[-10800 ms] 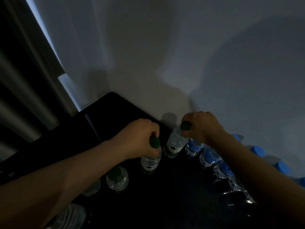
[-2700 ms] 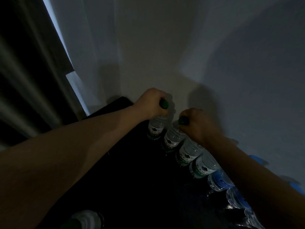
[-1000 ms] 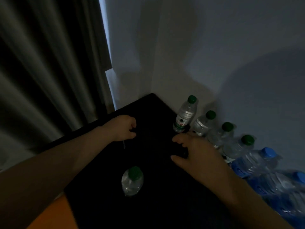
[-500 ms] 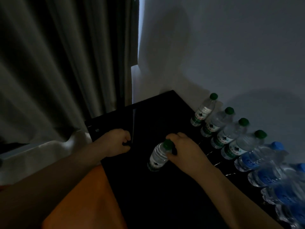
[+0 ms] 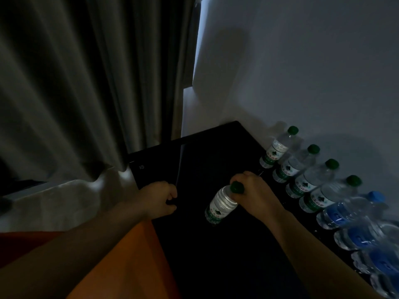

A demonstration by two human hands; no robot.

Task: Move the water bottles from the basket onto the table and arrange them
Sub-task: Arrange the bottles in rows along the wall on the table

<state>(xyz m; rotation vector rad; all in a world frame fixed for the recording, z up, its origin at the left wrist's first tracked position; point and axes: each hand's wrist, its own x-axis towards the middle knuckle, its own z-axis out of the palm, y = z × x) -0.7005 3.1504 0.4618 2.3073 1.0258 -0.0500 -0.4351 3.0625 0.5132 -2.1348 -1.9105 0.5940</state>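
Note:
My right hand point(image 5: 254, 194) grips a green-capped water bottle point(image 5: 220, 205) by its neck, upright over the middle of the black table point(image 5: 216, 255). My left hand point(image 5: 158, 198) hovers at the table's left edge with its fingers curled and nothing in them. Along the wall stands a row of several green-capped bottles point(image 5: 302, 165), continued toward me by several blue-labelled bottles point(image 5: 354, 212). The basket is out of view.
Grey curtains point(image 5: 86, 93) hang at the left beside the white wall point(image 5: 302, 61). An orange surface point(image 5: 121, 262) lies below my left forearm, next to the table's left edge. A pale ledge point(image 5: 54, 199) runs under the curtains.
My right hand has closed on the lone green-capped bottle in the table's middle. My left hand stays curled at the table's left edge. The view has swung left.

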